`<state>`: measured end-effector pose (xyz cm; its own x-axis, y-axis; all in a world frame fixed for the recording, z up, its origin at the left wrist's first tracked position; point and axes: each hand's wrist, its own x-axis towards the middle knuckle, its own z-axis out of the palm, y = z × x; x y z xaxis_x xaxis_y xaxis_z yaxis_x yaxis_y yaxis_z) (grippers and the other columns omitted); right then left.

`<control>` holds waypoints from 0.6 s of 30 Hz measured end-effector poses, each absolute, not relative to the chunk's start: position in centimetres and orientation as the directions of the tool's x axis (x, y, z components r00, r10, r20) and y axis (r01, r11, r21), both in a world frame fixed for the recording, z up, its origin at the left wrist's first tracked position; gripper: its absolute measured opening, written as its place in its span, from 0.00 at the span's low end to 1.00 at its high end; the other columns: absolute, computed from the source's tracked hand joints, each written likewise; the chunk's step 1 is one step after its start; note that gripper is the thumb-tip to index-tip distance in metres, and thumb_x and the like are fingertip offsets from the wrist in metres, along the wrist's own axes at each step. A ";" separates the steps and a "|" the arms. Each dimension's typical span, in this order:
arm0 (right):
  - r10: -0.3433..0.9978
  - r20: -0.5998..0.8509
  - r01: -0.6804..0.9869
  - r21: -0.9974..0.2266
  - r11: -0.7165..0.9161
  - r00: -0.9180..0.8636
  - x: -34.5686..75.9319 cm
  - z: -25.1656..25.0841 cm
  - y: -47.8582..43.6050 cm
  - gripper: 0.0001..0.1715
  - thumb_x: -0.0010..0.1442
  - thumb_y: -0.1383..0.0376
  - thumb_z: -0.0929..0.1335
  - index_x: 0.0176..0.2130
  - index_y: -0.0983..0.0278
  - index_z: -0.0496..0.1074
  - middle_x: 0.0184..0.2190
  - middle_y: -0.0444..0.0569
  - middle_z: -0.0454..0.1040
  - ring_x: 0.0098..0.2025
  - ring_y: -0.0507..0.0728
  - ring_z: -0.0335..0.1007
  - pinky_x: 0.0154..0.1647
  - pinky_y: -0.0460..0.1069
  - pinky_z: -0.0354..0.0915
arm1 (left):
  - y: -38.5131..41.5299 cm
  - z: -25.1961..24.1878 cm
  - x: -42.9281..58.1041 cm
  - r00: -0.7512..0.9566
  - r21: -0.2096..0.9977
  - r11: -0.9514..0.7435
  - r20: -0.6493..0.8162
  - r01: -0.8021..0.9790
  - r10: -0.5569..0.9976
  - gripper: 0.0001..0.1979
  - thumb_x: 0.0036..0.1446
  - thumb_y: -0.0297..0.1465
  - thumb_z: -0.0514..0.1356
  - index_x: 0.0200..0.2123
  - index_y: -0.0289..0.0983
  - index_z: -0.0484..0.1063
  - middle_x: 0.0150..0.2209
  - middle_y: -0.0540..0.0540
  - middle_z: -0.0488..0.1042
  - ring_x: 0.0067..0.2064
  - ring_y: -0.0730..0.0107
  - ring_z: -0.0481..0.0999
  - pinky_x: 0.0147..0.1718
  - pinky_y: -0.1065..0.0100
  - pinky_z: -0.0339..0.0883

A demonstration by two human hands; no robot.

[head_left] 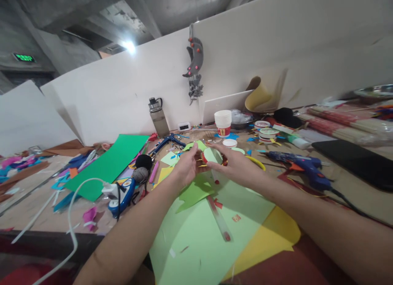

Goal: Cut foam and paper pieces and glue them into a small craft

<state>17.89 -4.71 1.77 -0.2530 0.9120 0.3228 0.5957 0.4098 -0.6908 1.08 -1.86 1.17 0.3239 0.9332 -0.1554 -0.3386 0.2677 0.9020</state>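
Both my hands are raised over the middle of the table around a short, cut-down paper cup (212,155) with a pale green round face and a red side. My right hand (231,161) grips it from the right, thumb and fingers on its edge. My left hand (186,165) closes on its left side, though its fingertips are partly hidden. Below lie a bright green paper scrap (196,191), a large light green sheet (196,236), and a clear tube with red ends (219,219).
A blue glue gun (302,166) and a black phone-like slab (356,160) lie right. Stacked paper cups (223,122) and similar short cup pieces (268,134) stand behind. A bottle (159,118), green sheet (110,166) and corded power strip (123,197) are left.
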 end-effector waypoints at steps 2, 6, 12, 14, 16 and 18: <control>0.910 0.340 0.594 -0.691 0.412 -0.236 18.0 1.6 -4.5 0.30 0.60 0.54 0.68 0.59 0.62 0.67 0.55 0.55 0.73 0.53 0.63 0.71 0.53 0.57 0.65 | -1.9 1.1 1.1 0.392 0.901 0.293 -0.155 -0.321 0.907 0.21 0.58 0.49 0.58 0.32 0.34 0.71 0.29 0.45 0.75 0.29 0.71 0.75 0.36 0.63 0.75; 0.901 0.375 0.615 -0.663 0.427 -0.220 18.1 0.9 -4.0 0.30 0.60 0.53 0.67 0.58 0.63 0.67 0.56 0.57 0.72 0.56 0.64 0.68 0.56 0.58 0.62 | -2.1 1.1 1.3 0.413 0.903 0.287 -0.140 -0.320 0.900 0.18 0.61 0.44 0.58 0.34 0.34 0.73 0.28 0.46 0.75 0.29 0.71 0.75 0.40 0.61 0.75; 0.900 0.373 0.584 -0.687 0.432 -0.226 18.1 0.4 -3.4 0.33 0.56 0.52 0.71 0.58 0.61 0.68 0.56 0.57 0.71 0.56 0.64 0.68 0.55 0.59 0.64 | -2.3 1.0 1.5 0.356 0.887 0.306 -0.179 -0.345 0.917 0.15 0.60 0.41 0.59 0.33 0.34 0.71 0.26 0.47 0.74 0.27 0.73 0.74 0.34 0.65 0.75; 0.912 0.332 0.546 -0.730 0.411 -0.243 18.1 0.6 -3.4 0.32 0.58 0.52 0.68 0.57 0.63 0.69 0.56 0.57 0.72 0.54 0.64 0.69 0.54 0.59 0.65 | -2.3 1.1 1.5 0.337 0.876 0.332 -0.214 -0.349 0.917 0.15 0.60 0.41 0.59 0.34 0.34 0.71 0.27 0.46 0.75 0.27 0.72 0.75 0.30 0.67 0.74; 0.906 0.323 0.493 -0.761 0.421 -0.274 18.2 1.0 -3.5 0.27 0.63 0.53 0.64 0.56 0.62 0.71 0.57 0.57 0.72 0.56 0.63 0.68 0.58 0.60 0.62 | -2.3 1.2 1.6 0.317 0.865 0.351 -0.242 -0.358 0.917 0.14 0.61 0.40 0.59 0.35 0.33 0.72 0.28 0.45 0.76 0.27 0.72 0.75 0.27 0.69 0.73; 0.885 0.348 0.437 -0.774 0.458 -0.309 18.2 1.4 -3.7 0.23 0.66 0.55 0.61 0.53 0.61 0.73 0.57 0.54 0.72 0.59 0.62 0.65 0.62 0.59 0.57 | -2.2 1.4 1.7 0.290 0.860 0.352 -0.253 -0.369 0.923 0.13 0.62 0.38 0.59 0.36 0.33 0.72 0.29 0.45 0.77 0.26 0.72 0.76 0.26 0.70 0.72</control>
<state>18.22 -3.74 1.37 -0.3090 0.8849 0.3485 0.4372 0.4575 -0.7743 1.66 -2.24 1.36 0.2902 0.9230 -0.2527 -0.3689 0.3516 0.8604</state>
